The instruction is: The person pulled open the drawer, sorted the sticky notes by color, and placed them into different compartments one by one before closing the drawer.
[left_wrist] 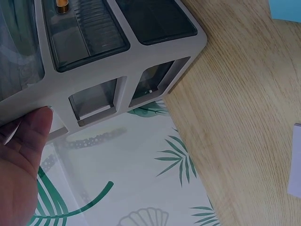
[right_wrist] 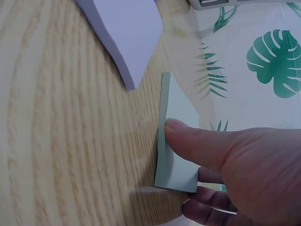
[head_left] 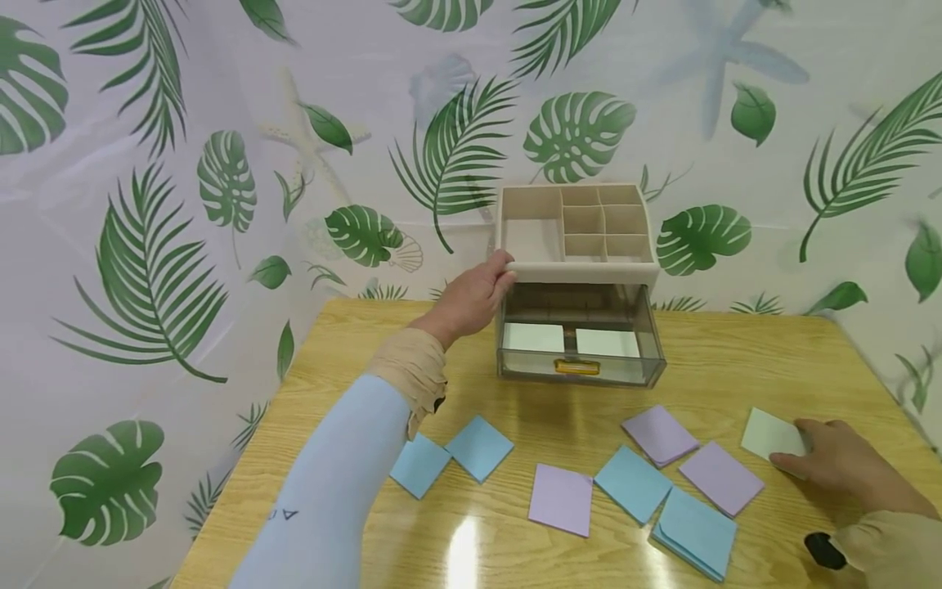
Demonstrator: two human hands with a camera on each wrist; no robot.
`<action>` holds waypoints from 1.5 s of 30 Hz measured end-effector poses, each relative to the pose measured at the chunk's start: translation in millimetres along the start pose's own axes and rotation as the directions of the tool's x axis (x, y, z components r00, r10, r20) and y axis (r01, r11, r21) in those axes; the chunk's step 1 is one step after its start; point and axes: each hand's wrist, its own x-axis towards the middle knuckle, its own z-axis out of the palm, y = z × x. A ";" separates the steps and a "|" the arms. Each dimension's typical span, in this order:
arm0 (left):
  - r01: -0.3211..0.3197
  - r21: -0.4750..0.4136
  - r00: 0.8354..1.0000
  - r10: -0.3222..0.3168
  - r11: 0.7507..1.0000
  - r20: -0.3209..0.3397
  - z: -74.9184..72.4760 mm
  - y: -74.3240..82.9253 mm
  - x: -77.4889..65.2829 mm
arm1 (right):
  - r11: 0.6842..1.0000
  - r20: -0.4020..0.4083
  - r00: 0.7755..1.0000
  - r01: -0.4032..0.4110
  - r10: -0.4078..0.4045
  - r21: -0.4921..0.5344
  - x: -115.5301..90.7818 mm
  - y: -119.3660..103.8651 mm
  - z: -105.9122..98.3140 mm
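head view from above, facing forward and down, 2 wrist views close in, table (head_left: 765, 360) shared by all 3

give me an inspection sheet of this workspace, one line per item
surface: wood-grain table, with glare toward its near edge
job's things: beige organizer with top compartments; its smoky see-through drawer is pulled out and holds two pale green pads; three purple pads and several blue pads lie on the table, the nearest blue ones overlapping
clutter: nothing seen beyond those pads
left grip: holds the organizer's upper left front corner
right grip: pinches a green pad between thumb and fingers, right of the purple pads
cables: nothing seen
surroundings: leaf-print sheet behind and beside the table
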 end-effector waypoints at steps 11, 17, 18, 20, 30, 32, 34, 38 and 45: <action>0.000 0.004 1.000 0.000 1.000 -0.003 1.5 1.4 2.8 | 0.998 -0.046 0.997 -0.054 0.054 -0.007 0.2 0.3 -2.9; -0.006 0.010 1.000 0.006 1.000 -0.008 1.6 1.1 2.5 | 0.992 -0.051 0.993 -0.105 0.109 0.074 -1.0 -2.1 -5.7; -0.005 0.011 1.000 0.005 1.000 -0.008 1.8 0.9 2.4 | 0.989 -0.039 0.992 -0.115 0.119 0.088 -0.8 -2.7 -6.8; -0.002 0.007 1.000 0.002 1.000 -0.008 2.2 0.6 2.1 | 0.987 -0.026 0.991 -0.127 0.130 0.102 -1.0 -4.6 -9.1; -0.002 0.005 1.000 0.002 1.000 -0.008 3.0 0.1 2.3 | 0.990 -0.138 0.985 -0.087 0.102 0.112 -7.4 -12.1 -15.1; -0.008 0.007 1.000 0.008 1.000 -0.008 2.6 0.5 2.3 | 0.989 -0.178 0.980 -0.069 0.092 0.133 -10.0 -15.8 -17.3; -0.011 0.012 1.000 0.011 1.000 -0.006 2.2 0.9 2.0 | 0.984 -0.228 0.968 -0.062 0.099 0.164 -13.0 -21.9 -21.4; -0.011 0.016 1.000 0.011 1.000 -0.003 1.5 0.7 1.1 | 0.972 -0.349 0.931 -0.020 0.103 0.234 -17.7 -40.4 -33.3; -0.002 0.019 1.000 0.003 1.000 -0.012 2.0 -2.2 1.2 | 0.953 -0.498 0.865 0.103 0.056 0.286 -27.0 -81.9 -64.1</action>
